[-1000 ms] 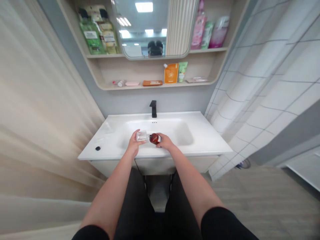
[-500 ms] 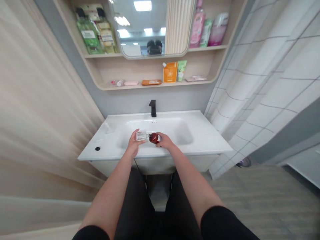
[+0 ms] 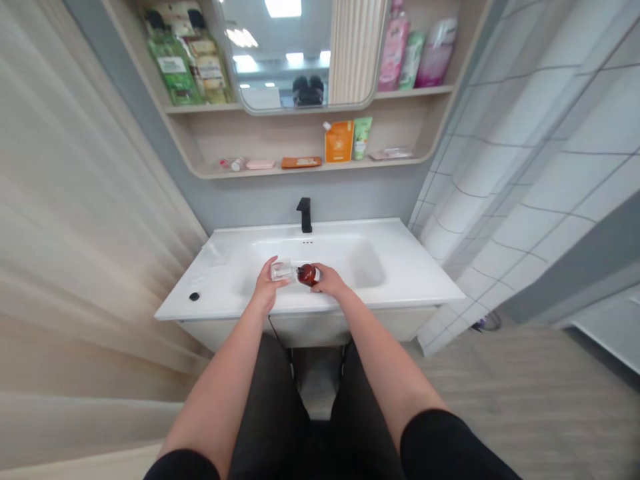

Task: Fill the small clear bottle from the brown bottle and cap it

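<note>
Over the white sink basin [image 3: 367,261], my left hand [image 3: 265,285] is closed around a clear, see-through bottle [image 3: 282,270] tipped on its side. Facing it from the right, my right hand [image 3: 329,280] grips a reddish-brown bottle [image 3: 307,274] with a pale label. The brown bottle is tilted so its dark neck points at the mouth of the clear one. The two mouths meet or nearly meet; I cannot tell whether they touch. Any liquid passing between them is too small to make out.
Behind the basin stands a black faucet [image 3: 305,215]. A small black cap [image 3: 195,297] lies on the left of the counter. The shelf above carries an orange pouch [image 3: 339,141], a green tube [image 3: 361,138] and several bottles. A curtain [image 3: 100,233] hangs at left, a tiled wall [image 3: 525,193] at right.
Both hands keep their holds and the bottles stay mouth to mouth. The whole view has shifted very slightly; nothing else visibly differs.
</note>
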Tool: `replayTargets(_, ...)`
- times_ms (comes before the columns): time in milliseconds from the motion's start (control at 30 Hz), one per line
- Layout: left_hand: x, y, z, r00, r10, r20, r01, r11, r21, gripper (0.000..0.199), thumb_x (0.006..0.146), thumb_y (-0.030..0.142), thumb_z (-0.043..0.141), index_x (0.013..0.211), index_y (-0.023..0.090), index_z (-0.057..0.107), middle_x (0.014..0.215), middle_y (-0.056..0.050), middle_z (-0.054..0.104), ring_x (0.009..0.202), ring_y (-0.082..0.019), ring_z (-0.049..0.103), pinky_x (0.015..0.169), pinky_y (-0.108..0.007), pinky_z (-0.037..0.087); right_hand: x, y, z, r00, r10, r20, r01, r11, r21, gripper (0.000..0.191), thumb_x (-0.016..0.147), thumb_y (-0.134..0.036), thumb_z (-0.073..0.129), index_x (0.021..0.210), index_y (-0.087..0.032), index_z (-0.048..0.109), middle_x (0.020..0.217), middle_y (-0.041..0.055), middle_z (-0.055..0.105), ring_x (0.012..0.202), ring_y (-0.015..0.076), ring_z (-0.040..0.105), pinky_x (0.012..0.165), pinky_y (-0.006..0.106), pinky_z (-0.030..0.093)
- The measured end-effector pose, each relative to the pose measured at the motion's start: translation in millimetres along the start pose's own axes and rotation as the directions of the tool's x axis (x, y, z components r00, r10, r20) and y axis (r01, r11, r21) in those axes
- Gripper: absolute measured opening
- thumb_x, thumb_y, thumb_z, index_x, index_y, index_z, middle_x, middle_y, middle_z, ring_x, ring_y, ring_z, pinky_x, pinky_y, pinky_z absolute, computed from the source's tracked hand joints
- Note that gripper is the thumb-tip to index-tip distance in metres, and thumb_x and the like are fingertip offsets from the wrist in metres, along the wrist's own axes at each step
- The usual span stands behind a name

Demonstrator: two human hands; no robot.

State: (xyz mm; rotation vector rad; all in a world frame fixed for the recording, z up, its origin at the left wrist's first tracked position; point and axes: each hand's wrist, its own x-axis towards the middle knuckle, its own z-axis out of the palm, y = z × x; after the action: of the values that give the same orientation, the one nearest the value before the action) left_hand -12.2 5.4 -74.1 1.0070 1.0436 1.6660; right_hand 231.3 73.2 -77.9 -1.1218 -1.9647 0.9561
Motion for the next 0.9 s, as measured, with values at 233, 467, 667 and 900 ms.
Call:
replayTargets(233,-0.2,-0.4,0.9,1.0,0.002,-0.009,-0.002,1.0,0.006,0.101,0.048,0.013,0.098,0.142,0.028,0.066,0.129,-0.007,0.068,0.108,-0.024,0.07,0.101,-0.043,0.057,-0.7,-2.8,-2.0,1.0,0.002,0.01,-0.002,1.0,-0.023,0.084,0.055,-0.015,0.089,0.138,-0.023,0.075,0.124,0.0037,0.081,0.11,0.0307,0.073,0.101,0.04,0.057)
replayTargets(467,1.3,-1.0,0.4,1.0,0.004,-0.009,-0.004,1.0,0.029,0.1,0.048,0.015,0.098,0.143,0.027,0.067,0.128,-0.008,0.068,0.107,-0.025,0.069,0.099,-0.043,0.058,-1.1,-3.8,-2.4,1.0,0.014,0.01,-0.014,1.0,-0.024,0.084,0.055,-0.015,0.088,0.138,-0.023,0.074,0.125,0.0036,0.08,0.111,0.0304,0.073,0.103,0.04,0.056)
replayTargets(667,0.5,-0.3,1.4,0.999,0.004,-0.033,-0.003,0.999,0.032,0.1,0.046,0.014,0.097,0.141,0.028,0.068,0.129,-0.007,0.067,0.103,-0.022,0.069,0.094,-0.039,0.06,-1.9,-5.2,-2.6,0.999,0.039,0.017,-0.039,0.999,-0.01,0.086,0.055,-0.014,0.088,0.139,-0.024,0.074,0.124,0.0031,0.08,0.111,0.0302,0.073,0.103,0.04,0.057)
replayTargets(900,-0.3,-0.2,1.1,1.0,0.0,-0.028,0.001,0.999,0.045,0.105,0.048,0.013,0.095,0.147,0.03,0.066,0.131,-0.007,0.065,0.104,-0.022,0.068,0.095,-0.039,0.058,-1.4,-5.5,-2.7,1.0,0.027,0.005,-0.027,1.0,-0.001,0.086,0.054,-0.013,0.088,0.138,-0.024,0.075,0.128,0.0045,0.08,0.115,0.0317,0.073,0.107,0.042,0.056)
